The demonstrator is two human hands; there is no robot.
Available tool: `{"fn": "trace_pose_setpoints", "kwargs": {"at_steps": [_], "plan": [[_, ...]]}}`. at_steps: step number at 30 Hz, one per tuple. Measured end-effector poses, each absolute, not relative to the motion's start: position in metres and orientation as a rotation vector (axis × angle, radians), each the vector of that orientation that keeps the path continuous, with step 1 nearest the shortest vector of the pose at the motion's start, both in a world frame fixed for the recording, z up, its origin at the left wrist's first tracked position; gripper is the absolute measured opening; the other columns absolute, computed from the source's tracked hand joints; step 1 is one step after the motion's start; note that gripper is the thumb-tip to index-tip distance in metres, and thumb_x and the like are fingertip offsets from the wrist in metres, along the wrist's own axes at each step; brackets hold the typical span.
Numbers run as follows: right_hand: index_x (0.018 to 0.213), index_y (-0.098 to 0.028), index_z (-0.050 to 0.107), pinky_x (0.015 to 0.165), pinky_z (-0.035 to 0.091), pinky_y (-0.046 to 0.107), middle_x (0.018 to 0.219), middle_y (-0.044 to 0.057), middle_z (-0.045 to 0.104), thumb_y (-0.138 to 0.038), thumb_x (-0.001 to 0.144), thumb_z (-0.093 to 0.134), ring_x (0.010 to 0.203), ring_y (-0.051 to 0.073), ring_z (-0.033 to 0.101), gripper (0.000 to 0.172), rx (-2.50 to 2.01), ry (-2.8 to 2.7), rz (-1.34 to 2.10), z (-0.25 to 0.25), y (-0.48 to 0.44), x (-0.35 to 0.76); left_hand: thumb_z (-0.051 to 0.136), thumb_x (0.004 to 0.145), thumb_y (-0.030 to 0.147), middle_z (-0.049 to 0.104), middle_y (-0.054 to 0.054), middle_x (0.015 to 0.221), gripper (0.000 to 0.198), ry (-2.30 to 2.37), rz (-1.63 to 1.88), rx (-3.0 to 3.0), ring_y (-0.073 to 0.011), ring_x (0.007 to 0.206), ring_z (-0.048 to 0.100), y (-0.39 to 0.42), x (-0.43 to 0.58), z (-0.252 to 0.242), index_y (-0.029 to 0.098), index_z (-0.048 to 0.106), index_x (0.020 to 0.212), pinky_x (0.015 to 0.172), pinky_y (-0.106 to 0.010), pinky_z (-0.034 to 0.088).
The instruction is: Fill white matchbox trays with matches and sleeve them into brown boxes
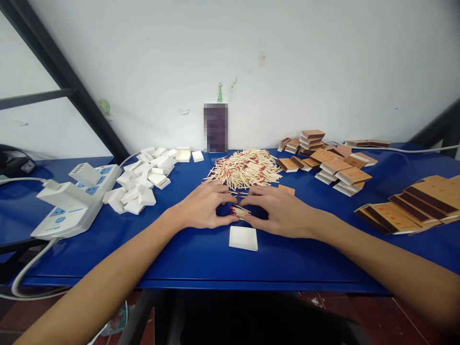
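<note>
A small bunch of matches (240,212) lies between my two hands, its red heads mostly toward the left. My left hand (206,203) curls its thumb and forefinger around the head end. On the other end, the curved fingers of my right hand (278,211) close in on the sticks. Just in front of them sits a white inner matchbox tray (243,238) on the blue table (201,261). Behind my hands spreads a large heap of loose matches (247,168), and a few stray ones lie near my fingertips.
White matchbox trays (140,182) are heaped on the left, beside a power strip (82,201) with plugs and cables. Orange-brown matchbox sleeves (341,167) pile up at the right, with more sleeves (413,206) nearer the edge. A pixelated dark rectangle (216,128) stands against the wall.
</note>
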State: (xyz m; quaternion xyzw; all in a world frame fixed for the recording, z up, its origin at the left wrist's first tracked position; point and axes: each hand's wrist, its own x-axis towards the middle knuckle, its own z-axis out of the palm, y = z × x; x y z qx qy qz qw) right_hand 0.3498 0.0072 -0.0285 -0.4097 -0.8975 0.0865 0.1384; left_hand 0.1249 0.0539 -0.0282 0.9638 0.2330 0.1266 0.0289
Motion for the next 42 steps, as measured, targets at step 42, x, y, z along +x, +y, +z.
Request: {"fn": "trace_pose_setpoints", "kwargs": {"at_steps": [42], "plan": [[0.087, -0.019, 0.071, 0.067, 0.042, 0.027, 0.076, 0.001, 0.07, -0.017, 0.084, 0.059, 0.071, 0.015, 0.06, 0.013, -1.082, -2.455, 0.235, -0.039, 0.017, 0.346, 0.047, 0.098, 0.034, 0.062, -0.004, 0.093, 0.02, 0.73, 0.262, 2.966, -0.0185, 0.084, 0.056, 0.049, 0.13, -0.029, 0.017, 0.057, 0.095, 0.078, -0.032, 0.038]]}}
